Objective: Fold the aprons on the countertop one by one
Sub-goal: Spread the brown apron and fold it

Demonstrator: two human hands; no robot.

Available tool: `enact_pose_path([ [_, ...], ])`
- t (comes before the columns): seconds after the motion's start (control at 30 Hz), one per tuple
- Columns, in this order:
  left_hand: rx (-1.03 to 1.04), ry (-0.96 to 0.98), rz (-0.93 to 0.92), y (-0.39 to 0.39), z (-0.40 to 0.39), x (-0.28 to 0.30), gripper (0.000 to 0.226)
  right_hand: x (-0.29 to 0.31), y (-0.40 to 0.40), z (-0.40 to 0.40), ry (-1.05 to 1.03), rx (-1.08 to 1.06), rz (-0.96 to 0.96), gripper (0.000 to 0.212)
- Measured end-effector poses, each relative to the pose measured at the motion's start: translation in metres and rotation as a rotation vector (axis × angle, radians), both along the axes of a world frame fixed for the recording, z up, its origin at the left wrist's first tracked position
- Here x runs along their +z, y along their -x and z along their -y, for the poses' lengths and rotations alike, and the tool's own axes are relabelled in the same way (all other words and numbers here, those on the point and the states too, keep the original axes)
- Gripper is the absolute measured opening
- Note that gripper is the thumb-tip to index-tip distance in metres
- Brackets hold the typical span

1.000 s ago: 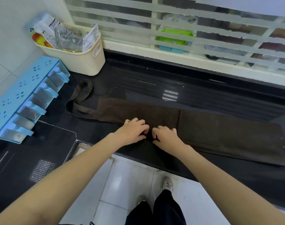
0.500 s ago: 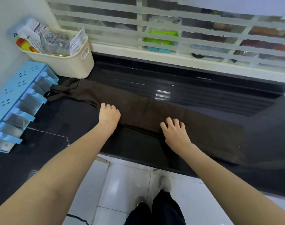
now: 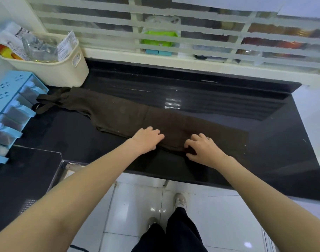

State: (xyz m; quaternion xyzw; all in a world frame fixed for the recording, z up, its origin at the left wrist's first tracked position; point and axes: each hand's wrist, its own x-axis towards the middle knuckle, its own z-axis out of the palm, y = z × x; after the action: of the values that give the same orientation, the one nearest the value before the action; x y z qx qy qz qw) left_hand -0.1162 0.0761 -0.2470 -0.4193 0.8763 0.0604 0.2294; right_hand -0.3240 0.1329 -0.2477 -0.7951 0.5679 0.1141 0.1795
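Now both hands on apron (image 3: pixel 130 115) — left hand (image 3: pixel 146 140) flat, right hand (image 3: pixel 202 149) pinching.

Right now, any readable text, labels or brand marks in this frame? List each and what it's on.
None can be read.
White packets in the cream basket: printed lines show, too small and blurred to read.
Red and yellow packet in the same basket: print blurred.
Green package behind the window bars: no legible text.
Brown apron, blue seasoning rack, black countertop: no writing visible.
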Motion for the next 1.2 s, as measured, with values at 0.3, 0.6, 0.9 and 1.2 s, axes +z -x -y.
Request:
enact_pose_path([
  [0.3,0.096,0.002,0.081,0.032,-0.023,0.017,0.054,0.007,0.036,-0.019,-0.161,0.008,0.004,0.035],
  [0.6,0.031,-0.241,-0.139,0.130,-0.072,0.008,0.044,0.006,0.106,0.024,-0.090,0.066,-0.034,0.028],
  [0.9,0.255,-0.121,-0.129,0.152,-0.114,-0.002,0.067,0.025,0.139,0.053,-0.669,-0.224,0.555,0.023],
  [1.2,1.071,-0.210,-0.784,0.148,-0.140,-0.014,0.042,0.021,0.124,0.064,-0.749,-0.307,0.755,0.006],
])
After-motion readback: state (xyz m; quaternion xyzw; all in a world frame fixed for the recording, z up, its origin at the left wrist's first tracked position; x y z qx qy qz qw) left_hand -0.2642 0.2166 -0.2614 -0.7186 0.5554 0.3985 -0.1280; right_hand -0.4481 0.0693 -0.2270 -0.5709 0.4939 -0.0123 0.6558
